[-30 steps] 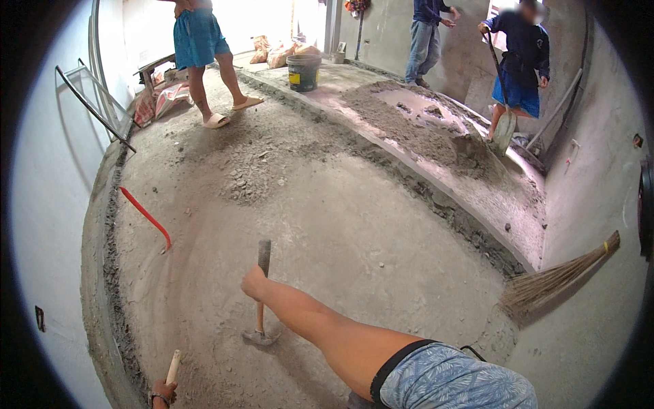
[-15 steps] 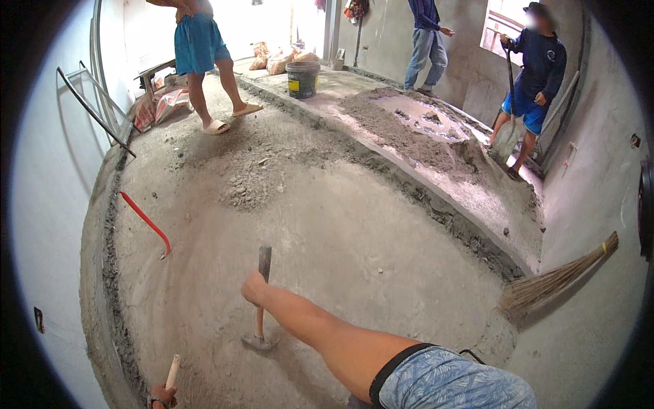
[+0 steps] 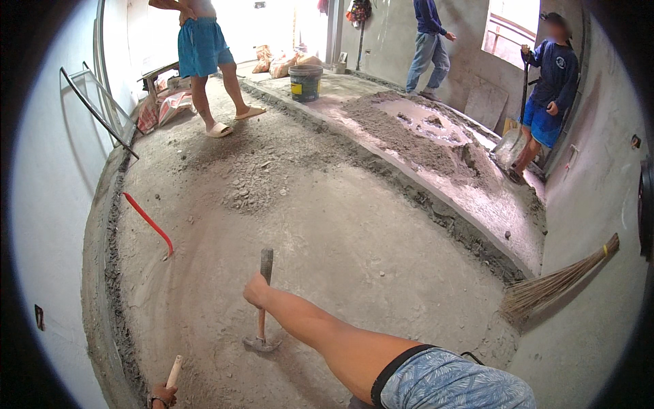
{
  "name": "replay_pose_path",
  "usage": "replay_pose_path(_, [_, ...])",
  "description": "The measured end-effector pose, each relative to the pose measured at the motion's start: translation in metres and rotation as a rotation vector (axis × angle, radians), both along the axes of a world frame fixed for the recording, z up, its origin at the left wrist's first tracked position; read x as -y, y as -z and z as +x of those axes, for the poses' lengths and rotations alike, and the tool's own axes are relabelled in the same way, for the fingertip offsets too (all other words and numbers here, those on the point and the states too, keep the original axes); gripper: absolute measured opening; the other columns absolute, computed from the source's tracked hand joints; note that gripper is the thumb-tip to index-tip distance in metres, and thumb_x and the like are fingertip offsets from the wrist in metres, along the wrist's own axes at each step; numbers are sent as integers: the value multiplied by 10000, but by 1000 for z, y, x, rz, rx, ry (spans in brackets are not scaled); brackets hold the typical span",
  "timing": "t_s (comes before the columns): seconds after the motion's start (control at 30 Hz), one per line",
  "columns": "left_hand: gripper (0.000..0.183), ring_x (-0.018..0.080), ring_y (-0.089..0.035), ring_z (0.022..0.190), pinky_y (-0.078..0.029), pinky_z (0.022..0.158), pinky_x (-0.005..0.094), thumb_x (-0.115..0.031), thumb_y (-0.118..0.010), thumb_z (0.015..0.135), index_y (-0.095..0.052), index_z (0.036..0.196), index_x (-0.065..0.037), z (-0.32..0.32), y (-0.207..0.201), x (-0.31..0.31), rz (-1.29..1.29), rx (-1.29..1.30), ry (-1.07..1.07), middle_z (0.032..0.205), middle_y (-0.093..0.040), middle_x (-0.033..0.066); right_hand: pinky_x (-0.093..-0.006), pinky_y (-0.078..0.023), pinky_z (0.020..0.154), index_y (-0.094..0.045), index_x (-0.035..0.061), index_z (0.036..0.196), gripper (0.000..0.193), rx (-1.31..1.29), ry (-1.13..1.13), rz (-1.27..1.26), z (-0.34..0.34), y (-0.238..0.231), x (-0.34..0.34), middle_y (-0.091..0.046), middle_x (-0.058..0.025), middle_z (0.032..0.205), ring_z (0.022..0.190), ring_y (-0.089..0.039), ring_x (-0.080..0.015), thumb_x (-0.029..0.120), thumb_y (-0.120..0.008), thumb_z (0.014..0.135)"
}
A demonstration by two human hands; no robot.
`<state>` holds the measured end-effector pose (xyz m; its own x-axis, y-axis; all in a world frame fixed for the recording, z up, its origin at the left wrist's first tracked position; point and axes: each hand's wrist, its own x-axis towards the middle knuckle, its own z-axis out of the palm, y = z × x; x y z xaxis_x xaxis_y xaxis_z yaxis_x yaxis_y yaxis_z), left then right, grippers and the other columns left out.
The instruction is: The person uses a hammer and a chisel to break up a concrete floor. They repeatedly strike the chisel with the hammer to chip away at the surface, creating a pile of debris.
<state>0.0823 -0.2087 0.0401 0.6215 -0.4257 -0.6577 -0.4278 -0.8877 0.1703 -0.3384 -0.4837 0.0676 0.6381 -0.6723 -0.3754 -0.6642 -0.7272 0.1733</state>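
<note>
My right hand point(image 3: 256, 291) is wrapped round the handle of a hammer point(image 3: 261, 324). The hammer hangs head down, its dark grip sticking up above my fist and its metal head at or just over the dusty concrete floor point(image 3: 327, 259). At the lower left edge, my left hand point(image 3: 163, 395) is closed round a pale wooden handle point(image 3: 175, 370). The far end of that tool is out of the picture. Farther up on the left, a red bent bar point(image 3: 150, 223) lies on the floor.
Broken rubble point(image 3: 255, 187) lies ahead. A raised concrete edge point(image 3: 402, 180) crosses diagonally, with wet mortar point(image 3: 422, 123) and a dark bucket point(image 3: 304, 83) beyond. A stick broom point(image 3: 562, 276) leans at the right wall. Three people stand around, one holding a shovel point(image 3: 509, 146).
The view has shifted slightly. At the far right, the person with the shovel has changed stance, and the blade sits at a different angle. Both my hands keep their holds.
</note>
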Motion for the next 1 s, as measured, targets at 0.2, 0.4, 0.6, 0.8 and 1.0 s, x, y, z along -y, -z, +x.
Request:
replay_pose_path(0.2, [275, 187, -602, 524, -501, 490, 360, -145, -665, 904, -634, 1130, 8, -5, -6, 4, 40, 3, -40, 700, -650, 111, -435, -430, 830, -758, 210, 1007, 283, -13, 5, 10, -1, -9, -3, -716, -2, 1034, 1031, -646, -224, 279, -785, 733])
replay_pose_path(0.4, [278, 189, -606, 522, -513, 492, 365, -152, -662, 906, -631, 1135, 4, 5, 1, 2, 31, -16, 19, 713, -658, 109, -447, -416, 908, -719, 214, 1137, 297, -60, 22, 99, -3, -22, -6, -661, -31, 1224, 1165, -596, -255, 255, -690, 845])
replay_pose_path(0.6, [300, 193, -619, 530, -519, 490, 367, -161, -668, 896, -628, 1148, -4, 16, 11, -2, -12, -39, 14, 703, -655, 110, -446, -417, 904, -714, 216, 1147, 285, -70, -1, 89, -3, -30, -9, -667, -20, 1212, 1155, -602, -247, 253, -662, 870])
replay_pose_path(0.8, [327, 196, -637, 549, -524, 491, 362, -154, -663, 896, -611, 1170, 17, 12, 6, 0, 14, -22, 69, 711, -661, 115, -423, -410, 861, -731, 217, 1092, 269, -36, 17, 65, -1, -14, -5, -689, 2, 1139, 1100, -620, -228, 266, -707, 829])
replay_pose_path(1.0, [326, 203, -640, 551, -524, 493, 363, -129, -651, 903, -597, 1181, 34, 5, 0, 3, 42, -21, 76, 718, -663, 127, -418, -407, 820, -754, 209, 1011, 220, 5, 11, 35, 0, 1, 0, -710, 3, 1055, 1041, -638, -217, 255, -730, 796])
